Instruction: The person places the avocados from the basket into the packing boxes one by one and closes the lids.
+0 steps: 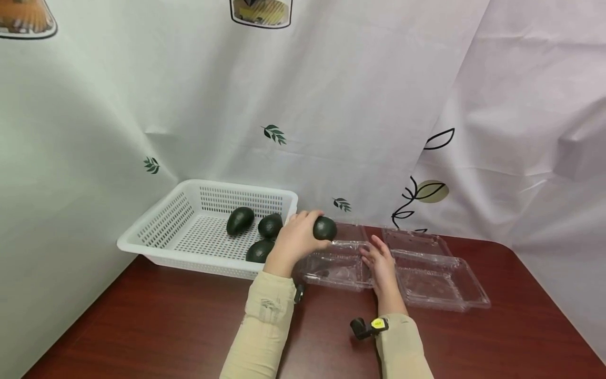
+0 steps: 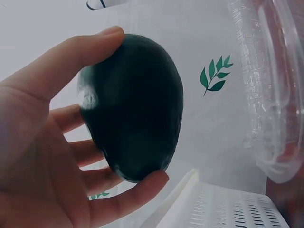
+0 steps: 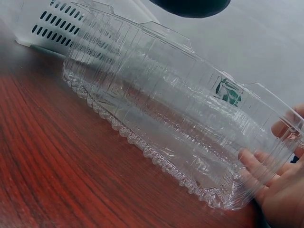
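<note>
In the head view my left hand (image 1: 295,239) grips a dark green avocado (image 1: 324,229) above the left clear plastic container (image 1: 336,266). The left wrist view shows the thumb and fingers around the avocado (image 2: 137,109). My right hand (image 1: 380,263) is at the right end of that container, its fingers loosely extended. Through the clear wall of the container (image 3: 156,104), the right wrist view shows the right hand's fingers (image 3: 254,164) against its end. Three more avocados, one of them the nearest (image 1: 260,251), lie in a white perforated basket (image 1: 156,223).
A second clear container (image 1: 435,284) stands to the right of the first, its lid (image 1: 416,243) folded back toward the wall. Behind the brown table (image 1: 189,326) hangs a pale sheet (image 1: 331,105) with leaf prints. The basket adjoins the first container's left side.
</note>
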Demonstrator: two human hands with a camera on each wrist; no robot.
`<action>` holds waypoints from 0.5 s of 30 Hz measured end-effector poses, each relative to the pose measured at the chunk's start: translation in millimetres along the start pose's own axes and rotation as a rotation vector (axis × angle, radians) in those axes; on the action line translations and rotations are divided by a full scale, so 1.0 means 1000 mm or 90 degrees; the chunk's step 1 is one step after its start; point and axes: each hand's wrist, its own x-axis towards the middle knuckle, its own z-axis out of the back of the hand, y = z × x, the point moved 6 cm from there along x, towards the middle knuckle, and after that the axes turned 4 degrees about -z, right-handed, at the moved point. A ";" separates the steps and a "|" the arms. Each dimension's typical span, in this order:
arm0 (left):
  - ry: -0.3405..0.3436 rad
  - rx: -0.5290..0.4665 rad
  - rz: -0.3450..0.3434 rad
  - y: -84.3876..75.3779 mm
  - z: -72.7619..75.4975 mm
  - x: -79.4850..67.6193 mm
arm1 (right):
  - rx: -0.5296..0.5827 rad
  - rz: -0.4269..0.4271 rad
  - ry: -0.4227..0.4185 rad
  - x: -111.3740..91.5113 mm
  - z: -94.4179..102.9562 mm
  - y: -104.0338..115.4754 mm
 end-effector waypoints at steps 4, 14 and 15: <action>0.019 -0.010 -0.003 -0.002 -0.003 0.001 | -0.002 0.002 -0.001 0.001 0.001 -0.001; 0.069 0.001 -0.020 0.002 -0.012 0.001 | 0.001 -0.003 0.003 0.001 -0.002 0.001; 0.072 -0.002 -0.024 0.002 -0.012 0.001 | -0.001 -0.005 0.002 0.001 -0.002 0.002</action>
